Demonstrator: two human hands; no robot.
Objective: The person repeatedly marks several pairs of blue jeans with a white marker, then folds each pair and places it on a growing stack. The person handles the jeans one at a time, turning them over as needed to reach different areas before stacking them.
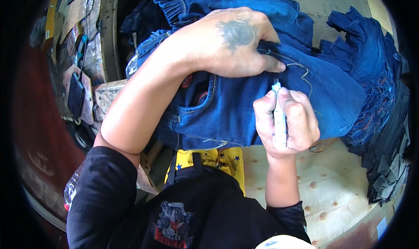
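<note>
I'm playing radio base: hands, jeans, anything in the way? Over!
Left hand on blue jeans. Right hand gripping white tool, tip over jeans. Loose pale thread right of tip.

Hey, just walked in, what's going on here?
A person has a blue denim garment in front of them. Their left hand is on it by a stitched seam; their right hand grips a slim white tool, tip near the cloth. A loose pale thread curls nearby. More denim lies to the right.

Two hands, left [235, 40] and right [299, 118], one white-handled tool [280, 133], one curved pocket opening [203, 107] and one black shirt [209, 196] are shown.
</note>
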